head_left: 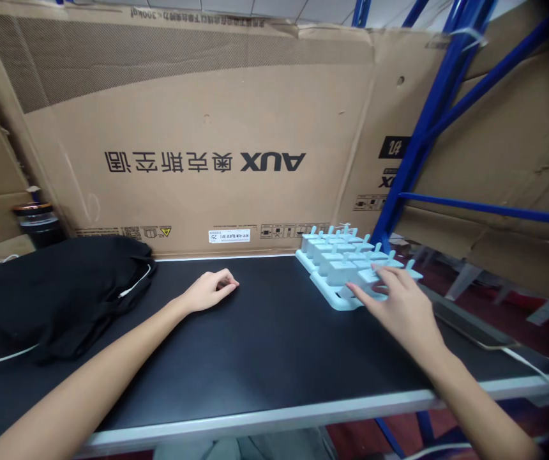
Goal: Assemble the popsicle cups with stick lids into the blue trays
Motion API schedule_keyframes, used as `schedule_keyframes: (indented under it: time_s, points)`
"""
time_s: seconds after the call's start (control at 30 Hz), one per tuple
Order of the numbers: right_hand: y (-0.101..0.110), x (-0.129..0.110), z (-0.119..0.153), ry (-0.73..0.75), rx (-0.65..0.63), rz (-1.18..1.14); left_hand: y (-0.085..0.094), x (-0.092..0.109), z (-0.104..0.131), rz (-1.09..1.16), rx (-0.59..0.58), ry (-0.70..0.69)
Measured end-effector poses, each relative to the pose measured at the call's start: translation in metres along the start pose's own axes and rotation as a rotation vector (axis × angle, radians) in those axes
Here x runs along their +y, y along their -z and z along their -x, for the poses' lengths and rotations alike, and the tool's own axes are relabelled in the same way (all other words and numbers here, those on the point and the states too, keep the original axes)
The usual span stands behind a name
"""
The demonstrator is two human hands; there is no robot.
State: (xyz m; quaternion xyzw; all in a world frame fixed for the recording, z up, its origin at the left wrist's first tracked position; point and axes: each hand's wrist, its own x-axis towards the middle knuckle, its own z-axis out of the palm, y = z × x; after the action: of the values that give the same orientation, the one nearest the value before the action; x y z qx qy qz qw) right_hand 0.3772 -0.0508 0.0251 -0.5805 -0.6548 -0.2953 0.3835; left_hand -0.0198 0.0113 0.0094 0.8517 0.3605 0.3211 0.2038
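Note:
A light-blue ice-pop mold set [330,268] stands at the right of the black tabletop, its several block-shaped molds upright in a tray [325,291] with stick handles pointing up. My right hand [403,306] reaches over the front right corner of the set. Its thumb and fingers are spread around the nearest mold [368,276]; whether they press on it I cannot tell. Well to the left of the set, my left hand [210,291] rests on the tabletop, fingers loosely curled in, with no object visible in it.
A black cloth bundle [64,294] with a white cable covers the left side, a dark cup [39,223] behind it. Cardboard [198,128] walls the back. A blue metal post [422,140] rises at the right. A phone-like slab [466,324] with a cable lies by the right edge.

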Motion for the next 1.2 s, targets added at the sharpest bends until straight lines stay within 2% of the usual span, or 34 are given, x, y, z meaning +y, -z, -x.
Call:
schedule_keyframes:
  time_s: [0.1, 0.33, 0.5, 0.77, 1.0, 1.1, 1.2]
  points:
    - [-0.003, -0.006, -0.002, 0.017, -0.028, 0.094, 0.000, 0.000, 0.000, -0.037, -0.008, 0.007]
    - [0.005, -0.015, -0.013, 0.115, -0.081, 0.401, 0.002, 0.001, 0.000, -0.071, -0.033, 0.024]
    - [0.008, -0.017, -0.014, 0.103, -0.096, 0.506, 0.002, 0.002, 0.001, -0.080, -0.040, 0.022]
    - [0.003, -0.025, -0.004, 0.150, -0.127, 0.505, 0.001, 0.000, 0.000, -0.129, -0.052, 0.007]
    - [0.007, -0.033, 0.004, 0.198, -0.151, 0.433, 0.001, 0.002, 0.000, -0.204, -0.071, -0.016]
    - [0.010, -0.046, 0.005, 0.231, -0.149, 0.382, 0.002, 0.007, 0.002, -0.248, -0.082, -0.008]
    - [0.014, -0.069, 0.003, 0.286, -0.164, 0.320, 0.004, 0.013, 0.005, -0.240, -0.102, 0.012]
